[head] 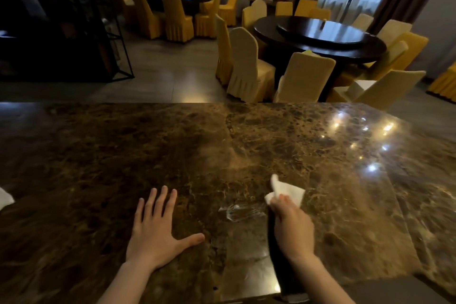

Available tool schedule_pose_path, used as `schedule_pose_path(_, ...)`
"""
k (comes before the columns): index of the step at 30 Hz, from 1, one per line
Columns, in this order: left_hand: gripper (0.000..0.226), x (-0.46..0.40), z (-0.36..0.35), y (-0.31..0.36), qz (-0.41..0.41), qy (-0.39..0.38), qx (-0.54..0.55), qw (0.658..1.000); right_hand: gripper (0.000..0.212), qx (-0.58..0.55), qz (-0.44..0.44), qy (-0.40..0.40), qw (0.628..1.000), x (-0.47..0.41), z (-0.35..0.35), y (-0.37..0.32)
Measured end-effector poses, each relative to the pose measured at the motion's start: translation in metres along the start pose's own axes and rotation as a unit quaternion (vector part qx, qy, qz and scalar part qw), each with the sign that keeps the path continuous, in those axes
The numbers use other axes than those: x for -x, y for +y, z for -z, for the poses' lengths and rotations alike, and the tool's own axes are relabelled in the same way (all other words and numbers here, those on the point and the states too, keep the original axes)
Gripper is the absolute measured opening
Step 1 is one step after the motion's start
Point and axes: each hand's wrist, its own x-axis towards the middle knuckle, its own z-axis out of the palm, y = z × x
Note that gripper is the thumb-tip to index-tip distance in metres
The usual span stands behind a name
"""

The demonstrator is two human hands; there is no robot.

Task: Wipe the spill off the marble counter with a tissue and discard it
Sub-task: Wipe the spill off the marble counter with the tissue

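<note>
A brown marble counter (pixel 172 145) fills the lower half of the head view. A small wet spill (pixel 238 212) glistens on it near the middle front. My right hand (pixel 292 227) hovers just right of the spill, fingers closed on a crumpled white tissue (pixel 286 190) that sticks up above them. Left of the spill, my left hand (pixel 158 232) lies flat on the counter with fingers spread and nothing in it.
A white object (pixel 5 198) shows at the counter's left edge. Beyond the counter stand round dark dining tables (pixel 320 39) ringed by yellow-covered chairs (pixel 246 66), and a dark metal shelf frame (pixel 74 32) at far left.
</note>
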Motion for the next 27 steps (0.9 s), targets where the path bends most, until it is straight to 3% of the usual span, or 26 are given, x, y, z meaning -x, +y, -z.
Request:
schedule_pose_path(2, 0.144, -0.001, -0.002, -0.001, -0.002, 0.008, 0.005, 1.000, 0.027, -0.030, 0.101, -0.033, 0.994, 0.020, -0.004, -0.006)
schedule_pose_path(4, 0.143, 0.000, -0.003, -0.001, -0.003, 0.012, 0.009, 1.000, 0.032, -0.047, 0.139, -0.044, 0.988, 0.024, 0.004, 0.005)
schedule_pose_path(9, 0.142, 0.000, -0.003, -0.001, -0.009, 0.019, 0.011, 1.000, 0.024, 0.010, -0.022, -0.007, 1.000, -0.020, 0.015, 0.005)
schedule_pose_path(11, 0.142, 0.000, -0.003, -0.002, -0.012, 0.020, 0.013, 1.000, 0.024, 0.029, 0.027, -0.029, 0.999, -0.015, 0.004, -0.019)
schedule_pose_path(15, 0.142, -0.001, -0.004, -0.002, -0.010, 0.025, 0.012, 1.000, 0.032, -0.044, 0.171, -0.097, 0.980, 0.037, -0.010, -0.034)
schedule_pose_path(17, 0.142, 0.000, -0.004, -0.001, -0.010, 0.023, 0.015, 1.000, 0.038, -0.059, 0.172, -0.074, 0.981, 0.035, -0.004, -0.023)
schedule_pose_path(22, 0.142, -0.002, 0.000, -0.003, -0.011, 0.013, 0.012, 1.000, 0.031, 0.011, 0.041, -0.032, 0.999, -0.021, 0.000, -0.036)
schedule_pose_path(24, 0.143, -0.005, 0.000, -0.005, -0.010, 0.016, 0.018, 1.000, 0.024, 0.030, 0.049, -0.039, 0.998, -0.017, -0.008, -0.049)
schedule_pose_path(27, 0.143, 0.000, -0.003, -0.007, -0.002, 0.016, 0.015, 1.000, 0.021, -0.027, 0.131, -0.085, 0.987, 0.030, -0.016, -0.041)
